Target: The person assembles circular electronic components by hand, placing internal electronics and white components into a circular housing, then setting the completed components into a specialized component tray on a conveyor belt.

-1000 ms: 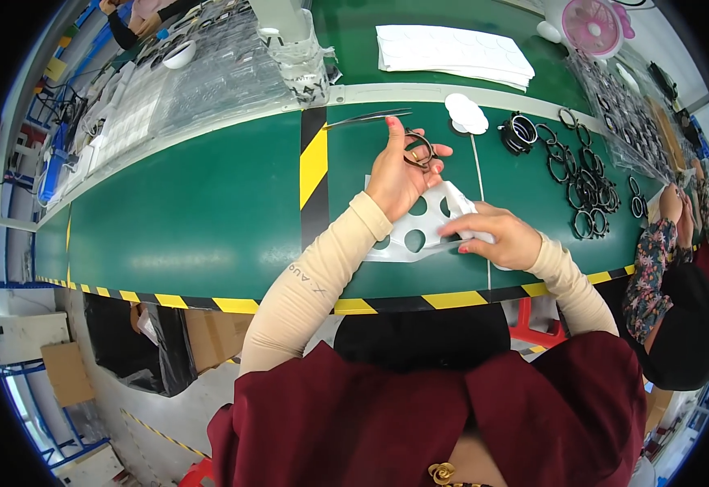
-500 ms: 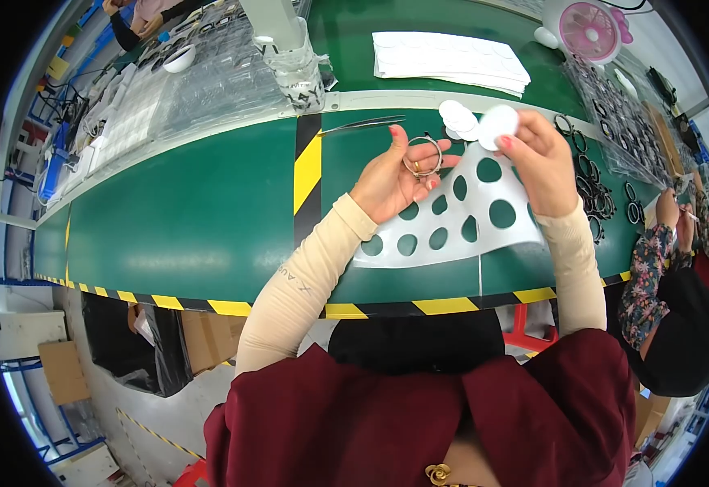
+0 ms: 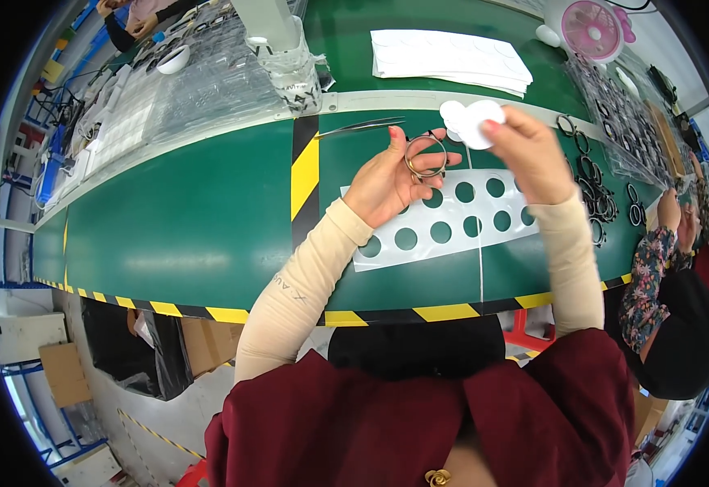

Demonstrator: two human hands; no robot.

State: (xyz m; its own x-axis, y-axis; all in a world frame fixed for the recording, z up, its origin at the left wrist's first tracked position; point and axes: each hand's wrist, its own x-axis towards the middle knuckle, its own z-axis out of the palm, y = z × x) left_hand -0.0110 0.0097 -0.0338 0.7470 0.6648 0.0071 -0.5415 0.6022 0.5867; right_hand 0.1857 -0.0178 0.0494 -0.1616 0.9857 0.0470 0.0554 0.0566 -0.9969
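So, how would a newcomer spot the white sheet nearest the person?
Start at the green bench and find the person's left hand. Partly hidden by that hand, a flat white sheet stretches off to the right. Unlike the white stack farther back, it has rows of open round holes showing green.

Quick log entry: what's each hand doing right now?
Left hand: holding a thin ring, fingers loosely curled.
Right hand: pinching a white disc.

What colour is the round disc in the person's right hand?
The disc in the right hand is white; the head view shows it best.
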